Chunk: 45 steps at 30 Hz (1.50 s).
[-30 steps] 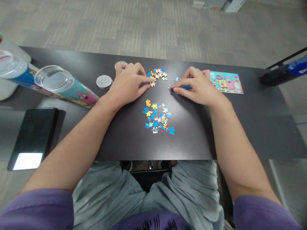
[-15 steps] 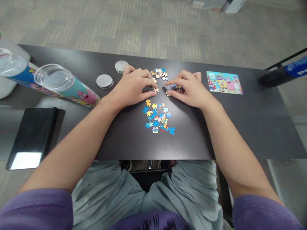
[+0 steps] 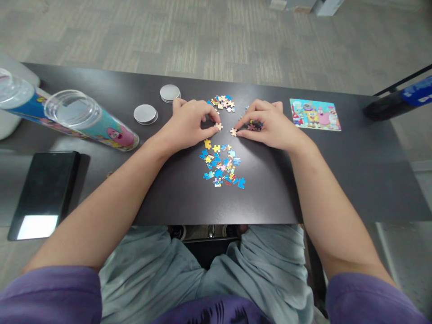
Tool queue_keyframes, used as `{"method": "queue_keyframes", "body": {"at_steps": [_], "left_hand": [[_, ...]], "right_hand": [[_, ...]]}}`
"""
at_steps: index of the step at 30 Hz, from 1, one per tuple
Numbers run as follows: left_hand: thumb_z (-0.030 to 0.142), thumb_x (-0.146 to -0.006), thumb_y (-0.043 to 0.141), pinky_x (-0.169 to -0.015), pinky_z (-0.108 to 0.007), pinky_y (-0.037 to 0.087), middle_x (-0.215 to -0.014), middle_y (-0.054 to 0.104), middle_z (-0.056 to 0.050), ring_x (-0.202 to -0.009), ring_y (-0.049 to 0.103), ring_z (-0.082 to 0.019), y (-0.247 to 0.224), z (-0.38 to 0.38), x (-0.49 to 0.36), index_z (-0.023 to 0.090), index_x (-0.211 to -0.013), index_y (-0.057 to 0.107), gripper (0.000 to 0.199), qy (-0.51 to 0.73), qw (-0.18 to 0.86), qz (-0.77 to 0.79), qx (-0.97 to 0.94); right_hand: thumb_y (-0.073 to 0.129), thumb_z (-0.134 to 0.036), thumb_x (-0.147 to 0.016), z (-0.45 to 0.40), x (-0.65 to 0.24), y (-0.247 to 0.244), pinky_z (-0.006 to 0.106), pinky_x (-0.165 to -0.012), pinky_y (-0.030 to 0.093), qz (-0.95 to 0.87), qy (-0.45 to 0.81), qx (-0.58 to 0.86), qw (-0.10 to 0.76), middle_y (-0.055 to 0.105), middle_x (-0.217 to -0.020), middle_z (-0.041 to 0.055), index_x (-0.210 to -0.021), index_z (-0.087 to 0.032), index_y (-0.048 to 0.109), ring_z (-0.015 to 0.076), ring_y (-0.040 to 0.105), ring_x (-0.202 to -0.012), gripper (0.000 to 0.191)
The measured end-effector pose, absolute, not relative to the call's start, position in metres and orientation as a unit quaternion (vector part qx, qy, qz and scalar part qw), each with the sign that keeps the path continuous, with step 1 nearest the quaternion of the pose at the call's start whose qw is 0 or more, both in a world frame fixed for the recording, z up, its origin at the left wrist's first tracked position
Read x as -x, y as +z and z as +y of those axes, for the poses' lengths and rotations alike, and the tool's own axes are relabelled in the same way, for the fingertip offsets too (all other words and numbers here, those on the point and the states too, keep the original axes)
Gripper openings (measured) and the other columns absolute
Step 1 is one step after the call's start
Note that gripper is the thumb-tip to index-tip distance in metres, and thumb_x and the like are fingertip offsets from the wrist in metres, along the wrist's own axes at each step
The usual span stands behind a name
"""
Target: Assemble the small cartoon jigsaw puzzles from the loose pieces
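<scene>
Between the thumb and forefinger of my left hand (image 3: 195,122) is a puzzle piece (image 3: 219,127), its pale back showing. My right hand (image 3: 265,123) pinches another pale-backed jigsaw piece (image 3: 233,132) a short way to the right. Colourful face-up pieces (image 3: 221,166) lie scattered on the table nearer my body. Beyond my hands sits a small pile of mixed pieces (image 3: 222,103), many of them pale side up. More pieces (image 3: 254,125) are partly hidden beneath my right hand.
A finished cartoon picture (image 3: 316,115) lies right on the dark table (image 3: 354,180). Left are white discs (image 3: 145,114), an open-topped clear-ended tube (image 3: 97,121), another tube (image 3: 20,99) and a black tablet-like device (image 3: 45,193). A dark blue cylinder (image 3: 401,99) is far right.
My fingers have closed on the two pale-backed pieces, thumb and forefinger now pinching each. The right-hand piece has shifted slightly left. The view has moved a little.
</scene>
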<state>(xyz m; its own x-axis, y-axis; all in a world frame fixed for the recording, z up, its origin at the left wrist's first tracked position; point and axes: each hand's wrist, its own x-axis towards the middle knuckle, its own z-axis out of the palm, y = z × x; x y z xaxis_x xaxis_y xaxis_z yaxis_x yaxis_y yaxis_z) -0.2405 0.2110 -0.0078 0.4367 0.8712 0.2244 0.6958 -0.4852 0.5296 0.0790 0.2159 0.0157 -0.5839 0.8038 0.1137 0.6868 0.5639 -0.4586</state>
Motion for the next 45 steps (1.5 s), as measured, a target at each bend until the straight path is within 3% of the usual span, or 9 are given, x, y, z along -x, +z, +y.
{"method": "queue_keyframes", "body": {"at_steps": [5,11,18,23,28,32,36,39,45], "left_hand": [[0.028,-0.104,0.085,-0.129,-0.069,0.047,-0.112,0.094,-0.001,-0.106,0.083,-0.030,-0.004,0.208,0.237,0.033,-0.114,0.092,0.013,0.249,0.176,0.452,-0.838],[0.021,-0.096,0.081,-0.129,-0.069,0.049,-0.123,0.096,-0.002,-0.110,0.085,-0.029,0.000,0.211,0.246,0.034,-0.122,0.093,0.031,0.234,0.177,0.441,-0.848],[0.034,-0.106,0.080,-0.128,-0.068,0.046,-0.118,0.091,-0.004,-0.119,0.082,-0.033,0.003,0.216,0.258,0.038,-0.111,0.100,0.021,0.225,0.148,0.428,-0.863],[0.037,-0.110,0.078,-0.131,-0.066,0.043,-0.123,0.091,-0.002,-0.122,0.079,-0.031,-0.002,0.215,0.258,0.046,-0.123,0.103,0.029,0.218,0.159,0.377,-0.886],[0.033,-0.114,0.075,-0.126,-0.068,0.044,-0.145,0.088,-0.007,-0.128,0.078,-0.033,-0.013,0.212,0.251,0.045,-0.137,0.101,0.036,0.222,0.129,0.342,-0.904],[0.033,-0.117,0.072,-0.124,-0.068,0.045,-0.143,0.087,-0.008,-0.131,0.077,-0.035,-0.010,0.214,0.254,0.042,-0.141,0.099,0.038,0.228,0.121,0.359,-0.897],[0.041,-0.117,0.073,-0.129,-0.071,0.043,-0.128,0.089,-0.005,-0.124,0.073,-0.033,0.005,0.216,0.264,0.043,-0.123,0.101,0.029,0.215,0.123,0.389,-0.887],[0.041,-0.115,0.076,-0.133,-0.073,0.038,-0.131,0.090,-0.002,-0.124,0.067,-0.032,0.012,0.215,0.266,0.043,-0.119,0.101,0.026,0.180,0.118,0.385,-0.898],[0.043,-0.119,0.074,-0.135,-0.074,0.039,-0.155,0.082,-0.011,-0.144,0.069,-0.041,-0.001,0.202,0.246,0.045,-0.143,0.100,0.035,0.189,0.131,0.377,-0.897]], "right_hand": [[0.094,-0.041,-0.109,0.217,-0.075,0.012,0.070,-0.127,0.043,-0.866,0.212,0.424,0.158,0.078,-0.121,0.0090,-0.113,-0.033,0.096,0.0392,0.078,-0.118,0.009],[0.093,-0.040,-0.110,0.214,-0.069,0.013,0.064,-0.124,0.042,-0.866,0.232,0.404,0.180,0.079,-0.113,0.0069,-0.106,-0.028,0.090,0.0347,0.076,-0.110,0.013],[0.089,-0.028,-0.112,0.212,-0.073,0.017,0.065,-0.122,0.042,-0.885,0.141,0.405,0.183,0.083,-0.123,0.0112,-0.109,-0.028,0.090,0.0398,0.078,-0.122,0.003],[0.083,-0.022,-0.114,0.212,-0.086,0.025,0.069,-0.123,0.044,-0.883,0.100,0.428,0.166,0.085,-0.131,0.0128,-0.117,-0.030,0.094,0.0412,0.079,-0.126,0.014],[0.082,-0.035,-0.120,0.211,-0.084,0.024,0.070,-0.125,0.045,-0.887,0.100,0.426,0.150,0.085,-0.133,0.0102,-0.133,-0.037,0.100,0.0422,0.080,-0.126,0.022],[0.084,-0.047,-0.123,0.212,-0.082,0.018,0.066,-0.123,0.044,-0.910,0.139,0.374,0.116,0.084,-0.135,0.0088,-0.139,-0.044,0.103,0.0372,0.080,-0.120,0.025],[0.082,-0.047,-0.125,0.219,-0.095,0.019,0.069,-0.123,0.041,-0.905,0.141,0.384,0.120,0.083,-0.135,0.0124,-0.136,-0.038,0.105,0.0383,0.078,-0.122,0.027],[0.082,-0.057,-0.124,0.224,-0.113,0.025,0.071,-0.121,0.041,-0.880,0.137,0.427,0.155,0.082,-0.129,0.0162,-0.132,-0.034,0.104,0.0428,0.075,-0.123,0.033],[0.070,-0.076,-0.127,0.223,-0.125,0.037,0.070,-0.123,0.041,-0.834,0.120,0.491,0.219,0.083,-0.119,0.0167,-0.148,-0.033,0.094,0.0426,0.071,-0.116,0.053]]}}
